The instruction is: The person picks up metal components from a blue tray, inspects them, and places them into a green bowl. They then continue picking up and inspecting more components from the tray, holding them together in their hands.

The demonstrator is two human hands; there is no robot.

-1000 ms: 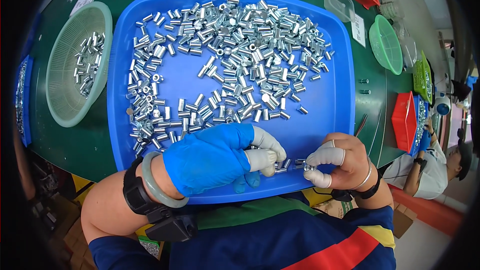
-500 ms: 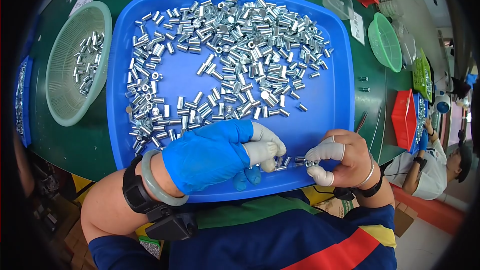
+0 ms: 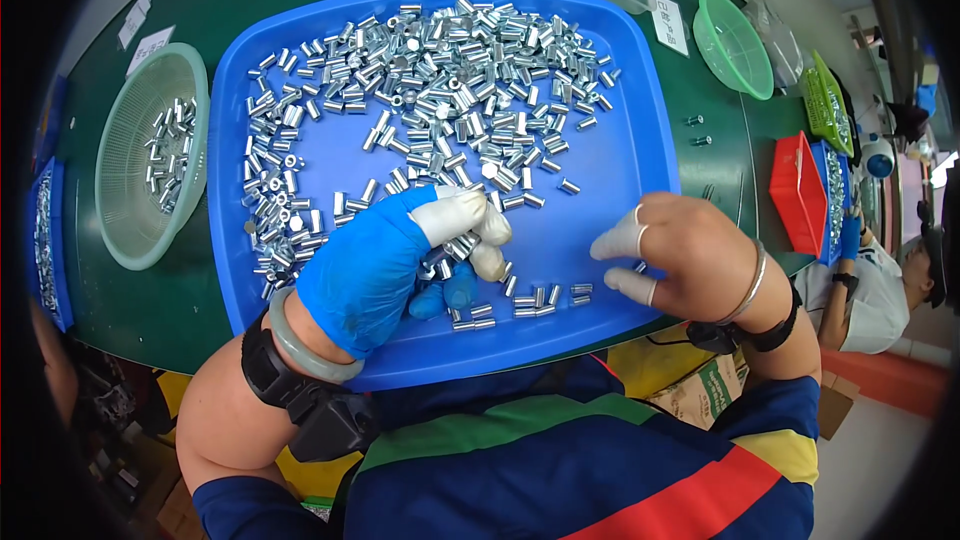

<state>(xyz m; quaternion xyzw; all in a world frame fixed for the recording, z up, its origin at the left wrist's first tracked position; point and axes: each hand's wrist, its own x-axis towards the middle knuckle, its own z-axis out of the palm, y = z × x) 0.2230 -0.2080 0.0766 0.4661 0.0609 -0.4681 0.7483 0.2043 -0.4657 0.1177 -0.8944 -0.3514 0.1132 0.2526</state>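
Loose metal cylinders (image 3: 443, 112) handled in a blue tray (image 3: 615, 190)
Gathering a few pieces appears to be the step in hand: the left hand (image 3: 400, 258), blue-gloved, curls its grip around several cylinders, while the right hand's (image 3: 692, 250) grip is spread over the tray's near right. Other cylinders lie heaped far and loosely grouped near; another pick would call for a fine fingertip pinch. The metal looks smooth, shiny and tubular, the tray moulded plastic with rounded corners.
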